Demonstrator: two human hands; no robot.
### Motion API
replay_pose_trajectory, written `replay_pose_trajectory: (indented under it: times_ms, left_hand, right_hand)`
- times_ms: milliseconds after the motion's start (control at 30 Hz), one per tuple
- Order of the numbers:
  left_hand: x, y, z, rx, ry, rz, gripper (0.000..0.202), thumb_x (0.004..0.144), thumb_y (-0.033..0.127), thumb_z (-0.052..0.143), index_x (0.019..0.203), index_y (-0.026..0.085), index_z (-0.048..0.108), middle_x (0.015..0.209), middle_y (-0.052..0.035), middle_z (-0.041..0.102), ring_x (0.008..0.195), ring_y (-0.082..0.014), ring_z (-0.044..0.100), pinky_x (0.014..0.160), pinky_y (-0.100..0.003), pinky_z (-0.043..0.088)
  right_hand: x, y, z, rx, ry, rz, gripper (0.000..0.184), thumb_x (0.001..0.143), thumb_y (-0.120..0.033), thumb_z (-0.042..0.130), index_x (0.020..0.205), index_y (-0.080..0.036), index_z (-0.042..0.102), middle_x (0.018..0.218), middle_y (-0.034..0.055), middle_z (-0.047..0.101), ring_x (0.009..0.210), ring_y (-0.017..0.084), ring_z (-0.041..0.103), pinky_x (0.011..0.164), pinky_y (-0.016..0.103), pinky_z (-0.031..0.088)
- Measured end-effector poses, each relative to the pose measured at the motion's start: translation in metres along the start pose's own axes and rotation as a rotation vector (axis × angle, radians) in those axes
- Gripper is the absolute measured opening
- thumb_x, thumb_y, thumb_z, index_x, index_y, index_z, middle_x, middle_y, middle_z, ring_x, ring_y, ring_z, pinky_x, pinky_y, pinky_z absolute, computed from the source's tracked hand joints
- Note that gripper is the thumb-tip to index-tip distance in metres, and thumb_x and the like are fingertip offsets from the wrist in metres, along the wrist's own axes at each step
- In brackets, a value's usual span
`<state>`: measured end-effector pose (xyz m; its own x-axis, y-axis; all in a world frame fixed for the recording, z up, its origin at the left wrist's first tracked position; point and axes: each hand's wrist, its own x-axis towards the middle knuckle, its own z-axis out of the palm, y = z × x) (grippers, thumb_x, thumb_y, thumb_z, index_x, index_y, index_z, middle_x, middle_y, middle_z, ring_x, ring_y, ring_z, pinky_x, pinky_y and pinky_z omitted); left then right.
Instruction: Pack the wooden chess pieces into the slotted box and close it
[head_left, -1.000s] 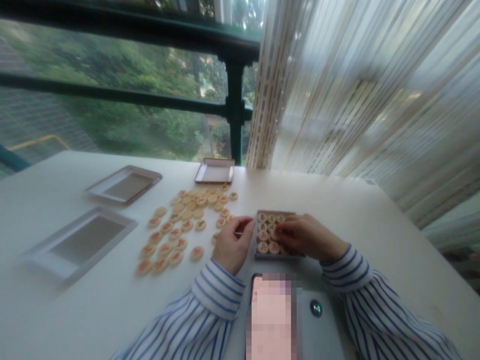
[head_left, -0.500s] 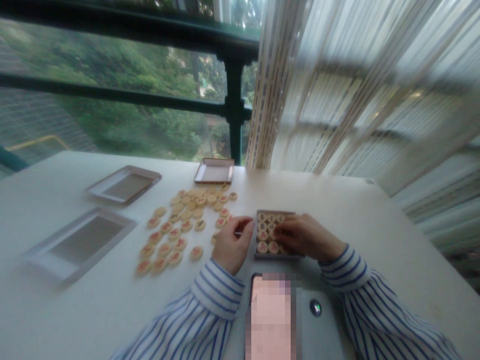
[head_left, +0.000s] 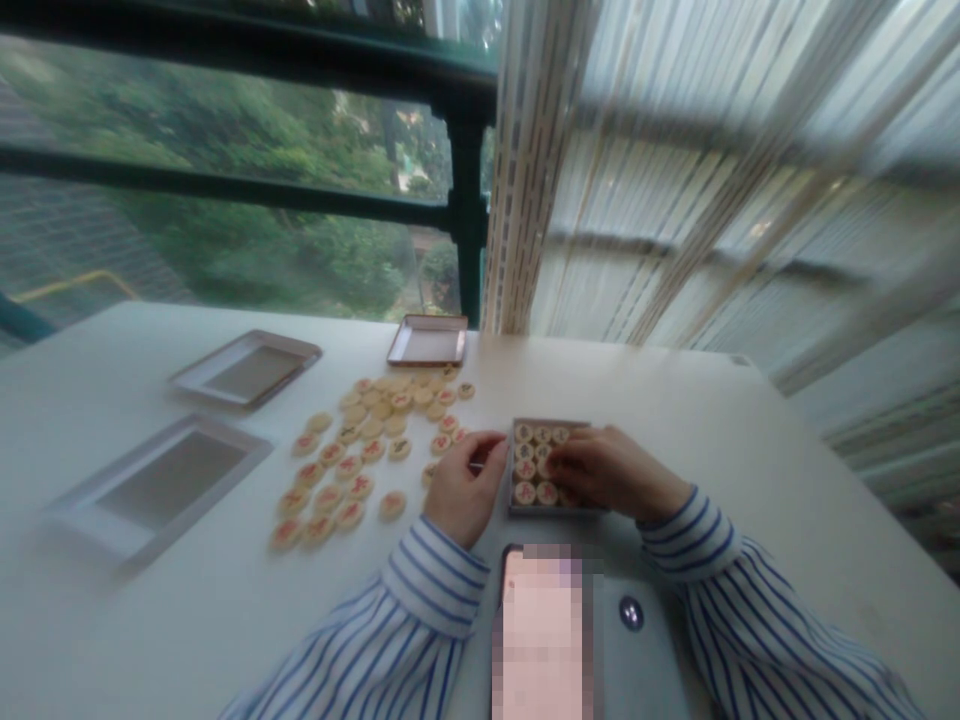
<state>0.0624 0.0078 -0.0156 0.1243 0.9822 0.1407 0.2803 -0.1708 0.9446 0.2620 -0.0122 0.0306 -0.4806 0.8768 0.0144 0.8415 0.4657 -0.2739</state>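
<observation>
A shallow box (head_left: 512,490) stands in front of me, filled with rows of round wooden xiangqi pieces (head_left: 525,492) marked in red and black. My right hand (head_left: 611,470) reaches over its right side, fingers bunched down on a xiangqi piece and hiding several others. At the box's left edge rests my left hand (head_left: 466,485), fingers curled and the thumb tip close to the forefinger. Whatever lies between those fingers, if anything, is hidden. Left of this hand, many loose xiangqi pieces (head_left: 349,467) are spread on the white table (head_left: 202,620), some face up, some blank side up.
Two shallow trays or lids (head_left: 161,555) (head_left: 300,350) lie at the left, and a smaller tray (head_left: 391,345) at the back. A phone (head_left: 504,580) is close to me, beside a pale flat device (head_left: 652,670). A string curtain (head_left: 517,250) hangs behind the table.
Both hands keep practically the same places and poses. The string curtain has shifted slightly left, and the shine on the pale device's round spot has changed.
</observation>
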Motion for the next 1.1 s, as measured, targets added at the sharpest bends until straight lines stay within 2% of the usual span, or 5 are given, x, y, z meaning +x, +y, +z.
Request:
replay_pose_trajectory:
  times_ms: [1100]
  left_hand:
    - [0.0001,0.0005,0.0010,-0.012,0.003,-0.004,0.026,0.078,0.036,0.054,0.090,0.016,0.064,0.083,-0.0042,0.067,0.074,-0.0158,0.061,0.069,-0.028,0.047]
  right_hand:
    - [-0.0004,-0.0018,-0.0012,-0.032,-0.032,-0.003,0.026,0.088,-0.036,0.044,0.085,-0.020,0.065,0.085,0.0036,0.064,0.076,0.013,0.055,0.069,0.024,0.035]
